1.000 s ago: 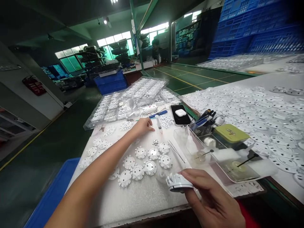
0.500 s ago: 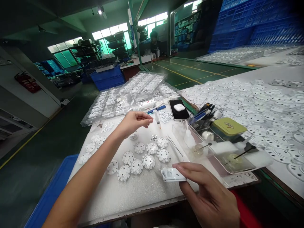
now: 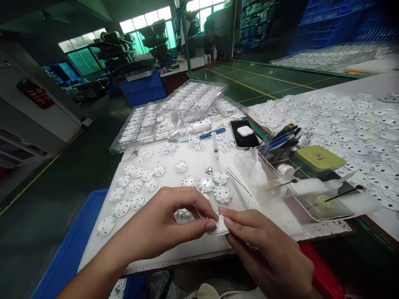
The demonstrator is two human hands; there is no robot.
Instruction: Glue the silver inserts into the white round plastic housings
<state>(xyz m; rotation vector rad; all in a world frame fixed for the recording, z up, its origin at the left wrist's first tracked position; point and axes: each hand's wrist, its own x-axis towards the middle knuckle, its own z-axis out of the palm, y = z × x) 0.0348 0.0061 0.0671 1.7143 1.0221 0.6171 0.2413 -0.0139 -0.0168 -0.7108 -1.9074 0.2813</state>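
Near the front edge of the white work surface, a white round part (image 3: 220,228) is pinched between the fingertips of my right hand (image 3: 262,241). My left hand (image 3: 174,220) touches the left and upper side of this same part, its thumb and fingers closed on it. Part of the piece is hidden by my fingers. Beyond my hands lie several white discs with toothed rims (image 3: 206,184). More discs (image 3: 135,185) are spread to the left. A small heap of metal bits (image 3: 208,170) and tweezers (image 3: 239,182) lie past my right fingers.
Clear trays of white parts (image 3: 187,104) are piled at the back. A syringe (image 3: 215,145), a phone (image 3: 243,139) and a clear organizer (image 3: 299,207) stand toward the right. Many white plates (image 3: 358,137) cover the right-hand table. A blue bin (image 3: 71,241) is at left.
My left hand has come back from near the small parts beyond the discs to the white part in my right hand, and now touches it. The view has shifted slightly.
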